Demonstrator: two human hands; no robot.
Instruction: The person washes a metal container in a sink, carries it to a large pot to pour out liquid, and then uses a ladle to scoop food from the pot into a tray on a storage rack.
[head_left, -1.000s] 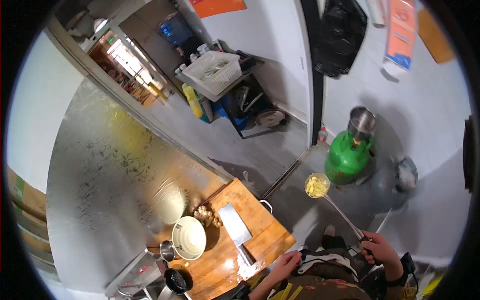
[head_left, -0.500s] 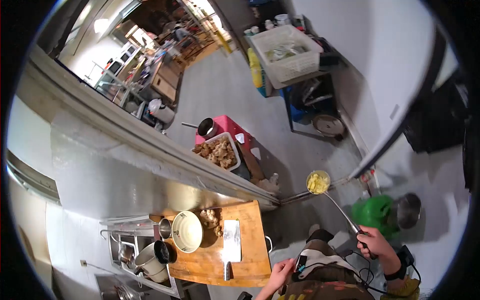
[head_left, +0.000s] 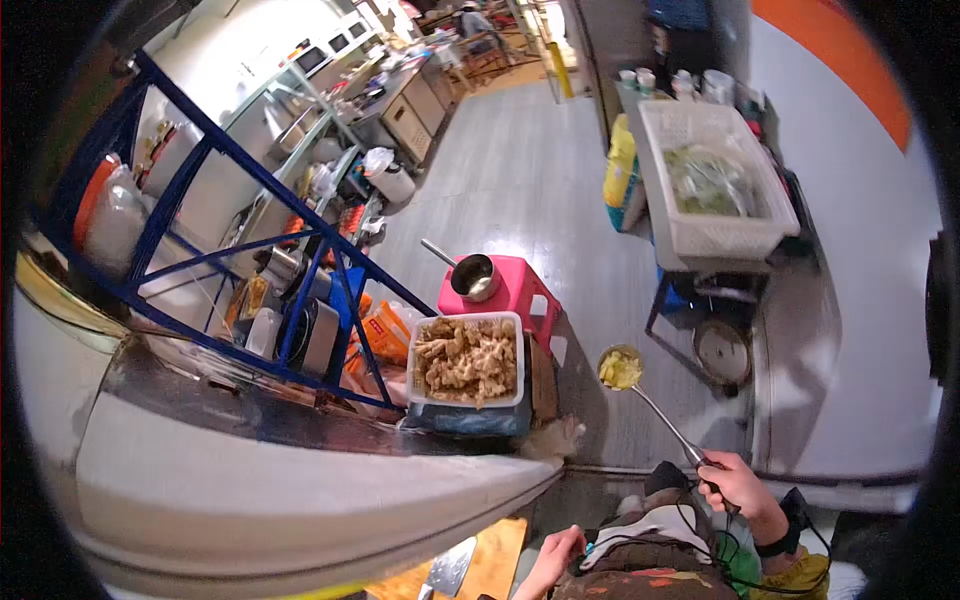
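My right hand (head_left: 738,484) is closed around the dark grip of a long-handled ladle (head_left: 664,420). The ladle's round bowl is held out in front of me over the floor, heaped with pale yellow chopped pieces (head_left: 622,371) that look like ginger. Close to my body at the lower middle, my left hand (head_left: 560,553) has its fingers curled in, and I see nothing in them. Left of that hand, a cleaver (head_left: 452,568) lies on a wooden board (head_left: 498,555), both partly cut off by the wall edge and the frame.
A white basket of ginger roots (head_left: 467,360) stands ahead-left, by a pink stool (head_left: 520,290) bearing a saucepan (head_left: 474,278). Blue metal shelving (head_left: 255,185) is at left. On the right, a large white crate (head_left: 725,235) rests on a stand. A raised threshold (head_left: 640,470) crosses the floor.
My view has turned and moved forward toward the doorway; the stool, basket and crate appear nearer, and the board has mostly left view. The ladle remains in my right hand.
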